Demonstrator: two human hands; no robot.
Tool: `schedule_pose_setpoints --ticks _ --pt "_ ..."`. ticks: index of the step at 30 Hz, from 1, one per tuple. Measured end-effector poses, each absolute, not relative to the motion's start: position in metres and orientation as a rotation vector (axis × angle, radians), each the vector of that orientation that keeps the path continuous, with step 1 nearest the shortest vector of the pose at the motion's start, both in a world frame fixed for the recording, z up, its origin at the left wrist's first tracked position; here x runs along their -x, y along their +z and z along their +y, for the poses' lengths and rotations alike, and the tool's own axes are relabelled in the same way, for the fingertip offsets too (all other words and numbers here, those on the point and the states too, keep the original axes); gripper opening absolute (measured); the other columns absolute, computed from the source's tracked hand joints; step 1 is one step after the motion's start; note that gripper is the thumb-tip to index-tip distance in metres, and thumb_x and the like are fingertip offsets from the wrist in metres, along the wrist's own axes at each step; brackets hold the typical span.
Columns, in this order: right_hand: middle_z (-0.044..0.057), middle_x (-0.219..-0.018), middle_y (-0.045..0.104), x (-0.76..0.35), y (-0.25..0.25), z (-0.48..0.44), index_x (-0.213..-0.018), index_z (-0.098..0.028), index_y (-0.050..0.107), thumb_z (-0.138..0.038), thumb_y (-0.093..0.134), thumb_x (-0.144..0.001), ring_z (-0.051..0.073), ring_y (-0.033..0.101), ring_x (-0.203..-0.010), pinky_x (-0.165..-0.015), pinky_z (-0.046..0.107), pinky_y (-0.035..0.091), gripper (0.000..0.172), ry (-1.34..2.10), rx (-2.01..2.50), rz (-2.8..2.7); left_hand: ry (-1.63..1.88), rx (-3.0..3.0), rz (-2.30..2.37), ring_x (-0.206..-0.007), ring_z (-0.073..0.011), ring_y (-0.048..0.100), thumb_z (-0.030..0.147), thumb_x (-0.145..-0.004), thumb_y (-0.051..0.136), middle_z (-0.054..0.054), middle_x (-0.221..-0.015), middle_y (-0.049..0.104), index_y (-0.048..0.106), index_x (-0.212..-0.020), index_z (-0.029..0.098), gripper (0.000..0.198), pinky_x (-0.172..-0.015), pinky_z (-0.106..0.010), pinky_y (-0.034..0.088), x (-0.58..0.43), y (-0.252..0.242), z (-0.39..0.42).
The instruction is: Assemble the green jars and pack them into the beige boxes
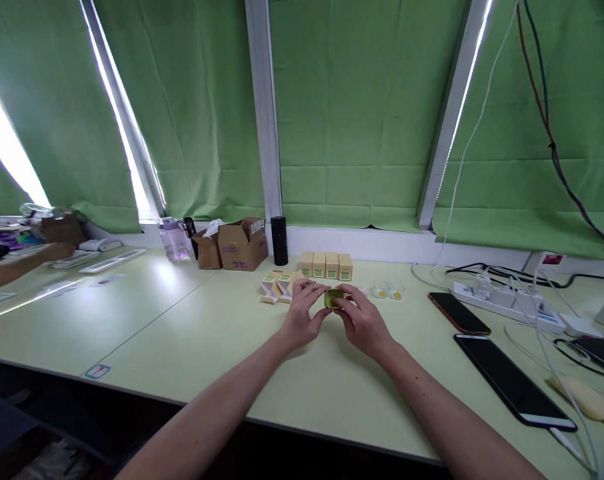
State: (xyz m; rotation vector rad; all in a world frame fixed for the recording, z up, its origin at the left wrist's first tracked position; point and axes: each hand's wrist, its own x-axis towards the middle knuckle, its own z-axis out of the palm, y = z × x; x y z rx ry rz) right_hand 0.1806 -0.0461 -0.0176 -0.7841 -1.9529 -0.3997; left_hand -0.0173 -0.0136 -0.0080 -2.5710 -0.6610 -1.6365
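My left hand point(305, 313) and my right hand point(362, 321) meet over the pale green table point(182, 320), both pinching a small olive-green case point(333, 298) between their fingertips. Just behind them stands a row of several small beige boxes point(326, 265) with green labels. To the left of the hands lie opened beige packages point(278, 285). Two small clear cups with yellow dots point(388, 291) sit to the right.
A black cylinder point(279, 241), brown cardboard boxes point(242, 245) and a clear bottle point(173, 238) stand by the window sill. Two phones point(459, 313) point(512, 380), a power strip point(507, 301) and cables lie at right. Another person's arm point(12, 267) rests at far left.
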Motion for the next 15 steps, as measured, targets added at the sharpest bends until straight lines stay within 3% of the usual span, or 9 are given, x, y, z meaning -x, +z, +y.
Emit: schedule_pose_setpoints --ticks 15 --pt "0.017 -0.133 0.061 -0.1801 -0.0166 -0.0464 -0.122 -0.023 0.064 -0.013 0.046 -0.103 0.027 0.065 -0.115 -0.086 0.044 0.065 0.028 -0.357 0.731 -1.95 -1.663 2.563 -0.66 -0.116 -0.0315 0.053 0.023 -0.094 0.066 -0.014 -0.115 0.069 0.064 -0.131 0.02 0.038 -0.098 -0.055 0.05 0.0174 -0.007 -0.0143"
